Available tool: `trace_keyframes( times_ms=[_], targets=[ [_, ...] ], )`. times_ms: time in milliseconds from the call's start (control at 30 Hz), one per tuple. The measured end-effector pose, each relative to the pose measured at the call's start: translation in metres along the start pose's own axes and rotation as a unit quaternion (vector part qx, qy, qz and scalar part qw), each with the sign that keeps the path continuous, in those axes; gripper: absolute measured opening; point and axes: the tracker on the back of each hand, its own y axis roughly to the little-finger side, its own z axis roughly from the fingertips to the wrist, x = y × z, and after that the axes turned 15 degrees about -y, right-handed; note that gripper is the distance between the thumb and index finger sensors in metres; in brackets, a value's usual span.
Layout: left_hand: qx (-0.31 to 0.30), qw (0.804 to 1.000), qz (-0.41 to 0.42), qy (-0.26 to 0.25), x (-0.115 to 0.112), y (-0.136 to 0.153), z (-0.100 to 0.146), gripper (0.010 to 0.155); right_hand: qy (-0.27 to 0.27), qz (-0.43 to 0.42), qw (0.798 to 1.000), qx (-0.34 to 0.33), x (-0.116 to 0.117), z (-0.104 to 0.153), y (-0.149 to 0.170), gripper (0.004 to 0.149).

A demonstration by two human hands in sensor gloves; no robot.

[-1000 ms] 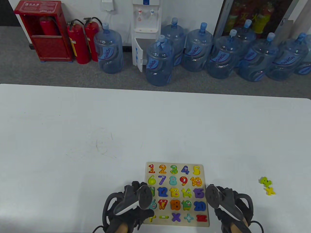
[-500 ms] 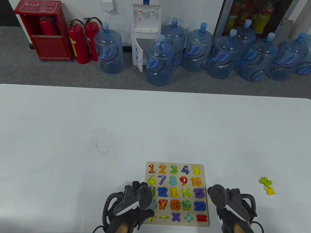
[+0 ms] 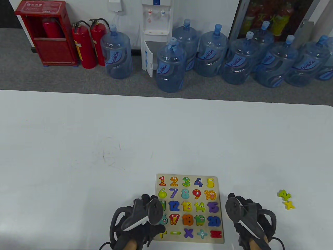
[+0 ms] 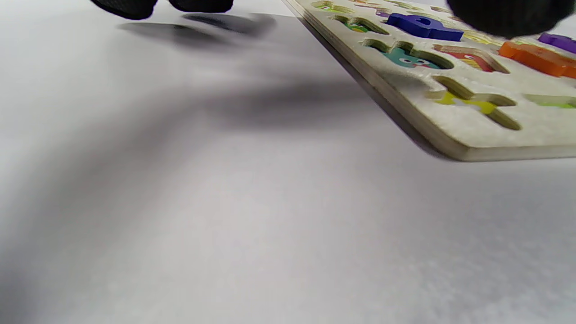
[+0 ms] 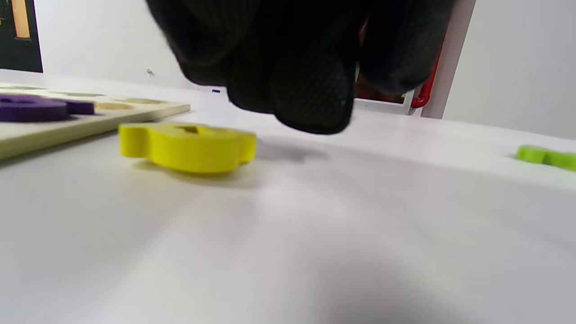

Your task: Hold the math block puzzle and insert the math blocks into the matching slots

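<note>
The wooden puzzle board (image 3: 220, 198) lies near the table's front edge, with coloured number and sign blocks in most slots. My left hand (image 3: 140, 221) rests over its left edge. In the left wrist view the thumb (image 4: 508, 18) is over the board (image 4: 454, 135) and the fingertips (image 4: 130, 4) are over the table beside it. The near corner slot (image 4: 472, 96) is empty. My right hand (image 3: 247, 221) is just right of the board and holds nothing. Its fingers (image 5: 310, 90) hang above a loose yellow block (image 5: 186, 146) lying on the table beside the board's edge (image 5: 90, 121).
A green block (image 3: 283, 194) and a yellow cross block (image 3: 289, 205) lie on the table to the right of my right hand. The green one also shows in the right wrist view (image 5: 544, 157). Water bottles and fire extinguishers stand on the floor beyond the table.
My right hand has moved a little to the right, away from the board's right edge. My left hand and the board have not moved.
</note>
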Motion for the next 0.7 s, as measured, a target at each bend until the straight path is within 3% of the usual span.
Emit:
trace_keyframes(
  times_ms=[100, 167, 233, 433, 700],
  targets=[
    [0.0, 1.0, 0.0, 0.0, 0.0, 0.0, 0.0, 0.095, -0.013, 0.001, 1.0, -0.016, 0.0, 0.001, -0.001, 0.059],
    [0.0, 1.0, 0.0, 0.0, 0.0, 0.0, 0.0, 0.095, -0.064, 0.007, 0.997, -0.049, 0.004, 0.0, -0.004, 0.074],
    [0.0, 1.0, -0.001, 0.001, 0.0, 0.0, 0.0, 0.095, -0.08, 0.024, 0.995, -0.045, 0.009, -0.002, -0.006, 0.079],
    [0.002, 1.0, -0.001, 0.003, 0.0, 0.0, 0.0, 0.095, -0.049, 0.029, 0.998, 0.02, 0.011, -0.01, -0.001, 0.065],
    [0.005, 1.0, -0.001, 0.002, 0.001, 0.001, 0.0, 0.095, -0.052, 0.022, 0.998, 0.014, 0.006, -0.016, 0.0, 0.065]
  ],
)
